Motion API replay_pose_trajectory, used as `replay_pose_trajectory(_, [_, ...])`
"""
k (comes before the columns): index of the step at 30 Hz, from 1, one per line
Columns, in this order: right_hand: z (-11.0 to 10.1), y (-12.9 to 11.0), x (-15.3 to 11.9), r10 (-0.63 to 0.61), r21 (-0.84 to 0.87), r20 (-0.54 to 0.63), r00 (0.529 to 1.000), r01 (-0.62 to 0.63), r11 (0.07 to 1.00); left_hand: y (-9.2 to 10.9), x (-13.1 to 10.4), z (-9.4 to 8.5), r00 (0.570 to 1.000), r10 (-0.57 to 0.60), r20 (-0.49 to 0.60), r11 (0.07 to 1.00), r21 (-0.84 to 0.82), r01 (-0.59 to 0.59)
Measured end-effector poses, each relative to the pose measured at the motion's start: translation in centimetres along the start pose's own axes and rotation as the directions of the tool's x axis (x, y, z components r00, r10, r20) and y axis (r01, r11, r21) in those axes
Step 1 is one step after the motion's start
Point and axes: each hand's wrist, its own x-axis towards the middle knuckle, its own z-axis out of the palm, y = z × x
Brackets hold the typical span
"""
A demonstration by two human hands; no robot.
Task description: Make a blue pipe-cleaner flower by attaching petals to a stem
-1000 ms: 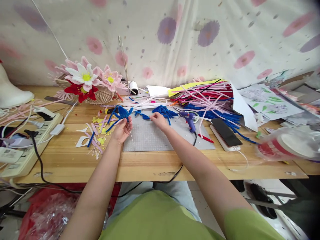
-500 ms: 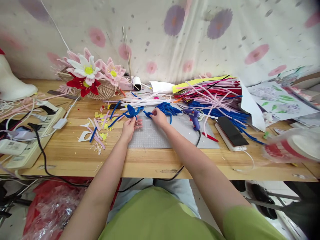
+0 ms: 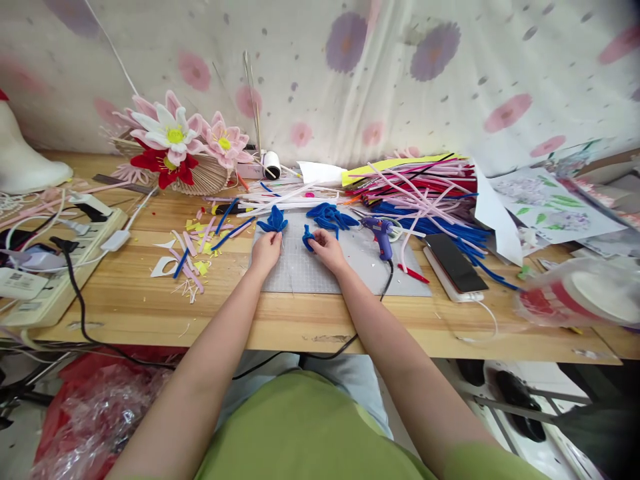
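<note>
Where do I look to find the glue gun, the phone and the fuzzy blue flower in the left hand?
Fuzzy blue flower (image 3: 275, 219): head view, on its petals.
Purple glue gun (image 3: 385, 249): head view, on its handle.
Phone (image 3: 456, 262): head view, on its dark screen.

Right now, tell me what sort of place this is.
Probably a small craft workspace: there's a purple glue gun on a gray cutting mat, bundled fuzzy stems and fluffy handmade-looking flowers.
</note>
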Motion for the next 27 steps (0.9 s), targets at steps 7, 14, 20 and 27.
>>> replay_pose_trajectory(7, [-0.2,-0.5,-0.4,-0.002,-0.069,-0.067,0.998,-0.003,0.998,-1.2,-1.0,-1.8,0.921,0.094,-0.378,0.994,-0.022,-0.11])
replay_pose_trajectory(14, [1.7,-1.6,-0.5,0.098,0.046,-0.239,0.966,-0.089,0.995,-0.2,-2.2,-1.5,0.919,0.206,-0.336,0.963,-0.095,-0.251])
replay_pose_trajectory(20, [3.9,-3.6,-0.5,0.209,0.303,-0.03,0.978,-0.19,0.934,0.8,-3.4,-0.2,0.98,0.144,-0.134,0.866,-0.462,-0.191])
replay_pose_trajectory(27, [4.8,-4.5,-0.6,0.23,0.317,0.057,0.972,-0.236,0.919,-0.2,-3.0,-1.2,0.98,0.093,-0.174,0.839,-0.517,-0.171])
